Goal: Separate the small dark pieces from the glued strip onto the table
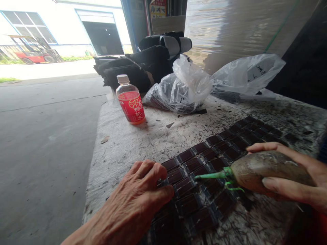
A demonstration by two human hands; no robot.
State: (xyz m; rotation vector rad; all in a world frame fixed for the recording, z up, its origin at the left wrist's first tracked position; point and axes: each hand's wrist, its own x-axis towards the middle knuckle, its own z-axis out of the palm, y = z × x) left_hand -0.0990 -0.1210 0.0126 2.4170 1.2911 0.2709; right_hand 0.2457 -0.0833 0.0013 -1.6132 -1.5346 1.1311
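Observation:
My right hand [288,170] is wrapped around a squeeze bottle [265,172], dirty brown, with a long green nozzle [211,176] pointing left. The bottle lies tilted nearly flat, its nozzle tip just over rows of dark rectangular pieces [191,165]. These pieces run in a band from the lower middle to the upper right, with thin pale gaps between them. At the band's left edge rests my left hand [143,194], fingers bent and thumb apart from the forefinger. Dark pieces show in that gap, and I see nothing held there.
The table [117,146] has a pale, scrap-strewn covering. On it stand a drink bottle [130,102] with a red label and two clear plastic bags [184,88] [250,75]. Behind are bundled black sheets [130,69] and a wrapped stack [230,30]. Outside stands a red forklift [33,54].

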